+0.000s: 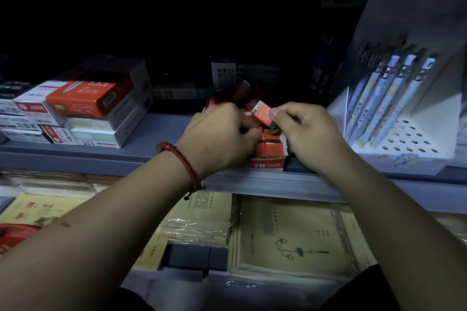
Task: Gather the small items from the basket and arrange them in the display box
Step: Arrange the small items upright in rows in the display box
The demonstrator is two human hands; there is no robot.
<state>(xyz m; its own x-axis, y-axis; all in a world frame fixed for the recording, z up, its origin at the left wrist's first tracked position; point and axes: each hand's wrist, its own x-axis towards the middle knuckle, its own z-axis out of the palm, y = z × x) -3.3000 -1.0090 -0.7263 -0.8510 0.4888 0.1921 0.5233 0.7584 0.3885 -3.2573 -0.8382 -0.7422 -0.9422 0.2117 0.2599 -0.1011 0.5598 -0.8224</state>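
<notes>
While the left hand (pixel 222 134) curled closed over the display box (pixel 267 156), apparently steadying it, the right hand (pixel 308 131) pinched an orange eraser (pixel 262 115), ready to slot in.

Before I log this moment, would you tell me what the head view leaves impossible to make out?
- Basket: only a red edge shows at the left border; whether it is the basket is unclear.
- Display box interior: covered by the left hand and right hand.
- Small item pinched by the right hand: print too small to read.
- Back of the shelf: lost in darkness.
</notes>
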